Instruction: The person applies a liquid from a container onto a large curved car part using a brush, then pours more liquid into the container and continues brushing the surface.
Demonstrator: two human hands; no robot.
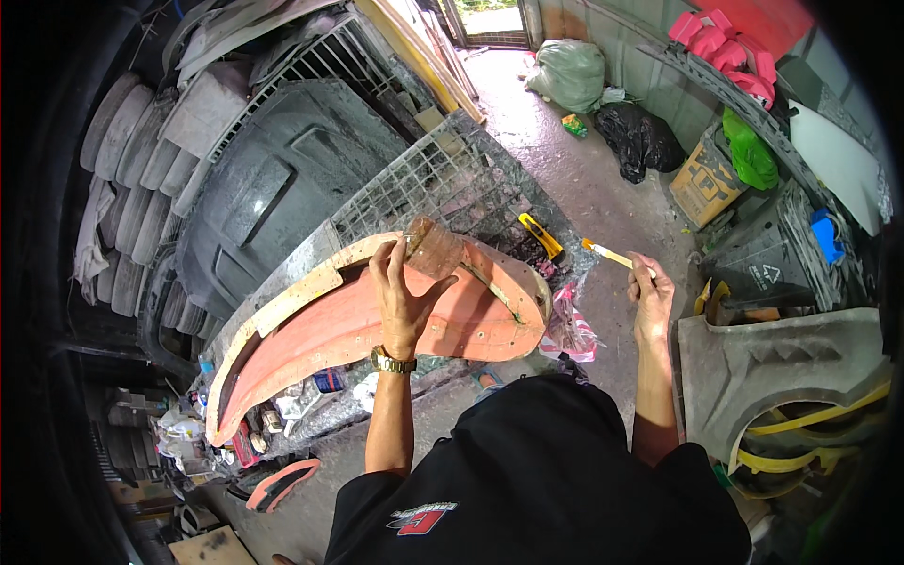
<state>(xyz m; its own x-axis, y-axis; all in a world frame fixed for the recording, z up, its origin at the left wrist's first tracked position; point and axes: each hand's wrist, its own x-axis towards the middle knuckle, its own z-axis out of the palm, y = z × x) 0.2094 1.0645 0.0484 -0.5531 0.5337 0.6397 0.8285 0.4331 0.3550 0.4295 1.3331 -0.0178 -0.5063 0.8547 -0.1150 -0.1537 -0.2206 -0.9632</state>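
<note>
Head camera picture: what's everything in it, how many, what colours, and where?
curved panel: 1, pinkish-orange with tan rim, centre
jar: 1, see-through brownish, at curved panel's far edge
knife: 1, yellow and black, right of jar
brush: 1, pale handle, right of knife
hood-like panel: 1, dark grey, left
stacked pieces: many, grey, far left
sack: 1, greyish-green, top
bin bag: 1, black, near sack
cardboard box: 1, brown, upper right
moulded pieces: several, pink, top right
arched panel: 1, grey, lower right
small clutter: too jumbled to count, mixed colours, below curved panel
shirt: 1, black, bottom
left hand: 1, bare, holding jar
right hand: 1, bare, holding brush
</note>
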